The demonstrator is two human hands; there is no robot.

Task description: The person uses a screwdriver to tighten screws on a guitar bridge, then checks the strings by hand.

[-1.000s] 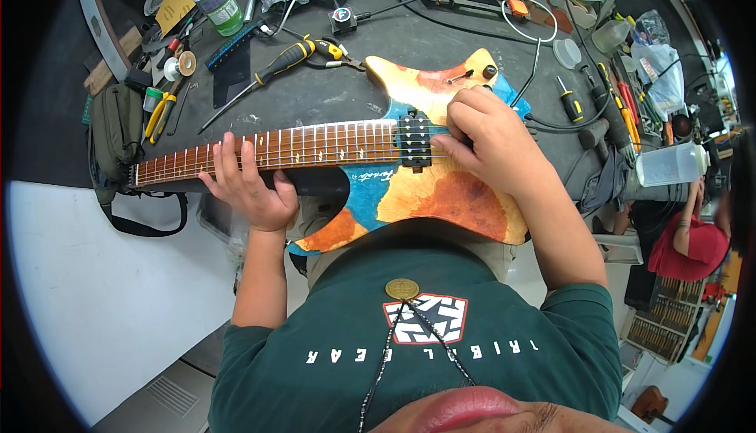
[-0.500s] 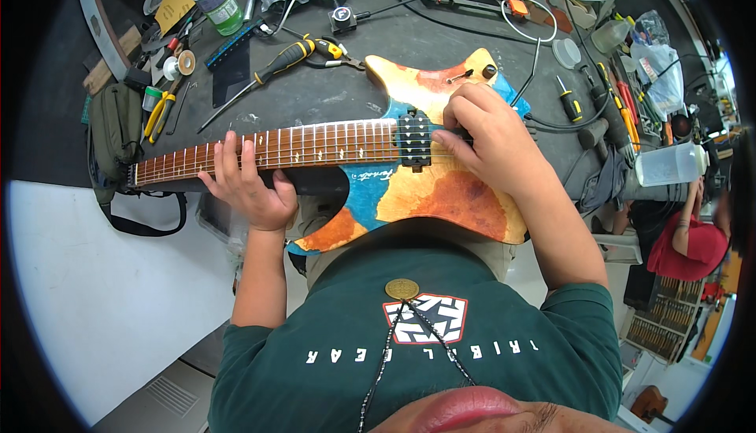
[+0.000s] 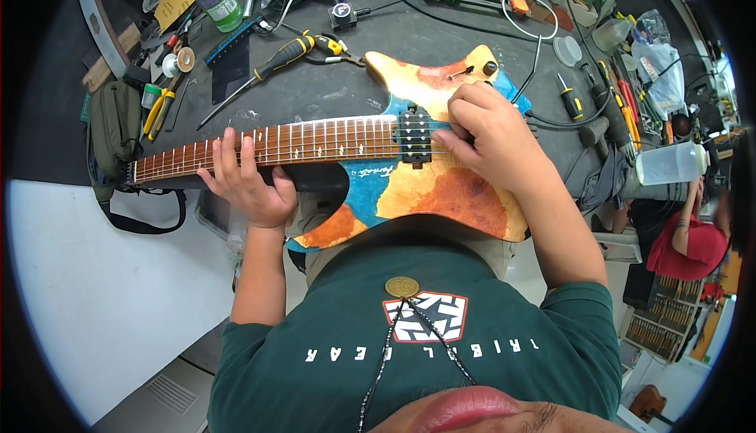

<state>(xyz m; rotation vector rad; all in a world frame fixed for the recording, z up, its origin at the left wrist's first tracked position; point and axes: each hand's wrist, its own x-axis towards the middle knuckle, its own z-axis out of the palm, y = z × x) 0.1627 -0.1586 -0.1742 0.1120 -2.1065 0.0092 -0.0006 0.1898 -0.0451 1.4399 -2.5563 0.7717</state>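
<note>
A headless-looking electric guitar (image 3: 457, 200) with a blue, cream and burnt-orange body rests across my lap, against the dark workbench. Its brown neck (image 3: 323, 143) points left. My left hand (image 3: 264, 195) is at the neck, its spread fingers lying over the strings and its thumb apart at the near edge. Over the strings, just right of the black pickup (image 3: 415, 137), my right hand (image 3: 492, 133) is curled with fingers and thumb drawn together. Whatever it may pinch is hidden. A black knob (image 3: 490, 67) and a small lever switch (image 3: 461, 74) sit beyond that hand.
On the bench (image 3: 315, 98) beyond the guitar lie a long screwdriver (image 3: 272, 66), pliers (image 3: 335, 48) and a green-liquid bottle (image 3: 214, 0). More hand tools crowd both sides. A black cable (image 3: 567, 124) runs right from the guitar. A person in red (image 3: 689, 244) is at far right.
My right hand has shifted slightly to the right over the strings. The guitar body's far edge has tipped a little away from me. My left hand stays at nearly the same place.
</note>
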